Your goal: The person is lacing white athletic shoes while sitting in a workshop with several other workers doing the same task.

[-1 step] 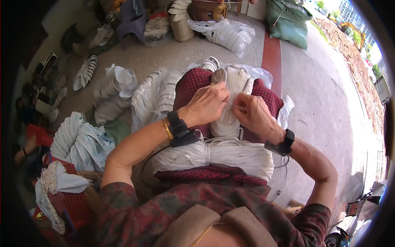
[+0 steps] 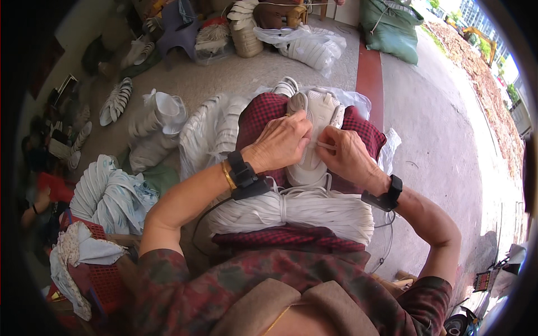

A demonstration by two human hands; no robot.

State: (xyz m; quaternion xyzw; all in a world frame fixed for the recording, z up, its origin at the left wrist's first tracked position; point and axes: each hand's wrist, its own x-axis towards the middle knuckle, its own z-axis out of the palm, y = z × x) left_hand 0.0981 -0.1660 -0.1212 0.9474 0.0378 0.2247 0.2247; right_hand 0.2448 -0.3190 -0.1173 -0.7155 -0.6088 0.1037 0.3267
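Observation:
A white shoe upper [image 2: 324,109] lies across my lap, its rounded toe toward me. My left hand [image 2: 283,141] is closed at its left side, fingertips curled over the lacing area; the exact grip is partly hidden. From the right, my right hand [image 2: 350,154] pinches a thin white shoelace [image 2: 326,146] just above the upper. The two hands' fingertips are close together but apart. Nearer my body, a thick bundle of white shoelaces [image 2: 246,215], tied round its middle, rests across my lap on red-and-black checked cloth [image 2: 291,235].
Stacks of white shoe uppers [image 2: 227,131] in clear plastic stand just left of my lap. Further left are another nested stack [image 2: 92,187] and a red basket [image 2: 106,285] with cloth over it. A purple chair [image 2: 179,33] and green sack [image 2: 390,33] stand at the back.
The lace shows more plainly at my right fingertips. Both hands stay almost in the same place over the shoe upper.

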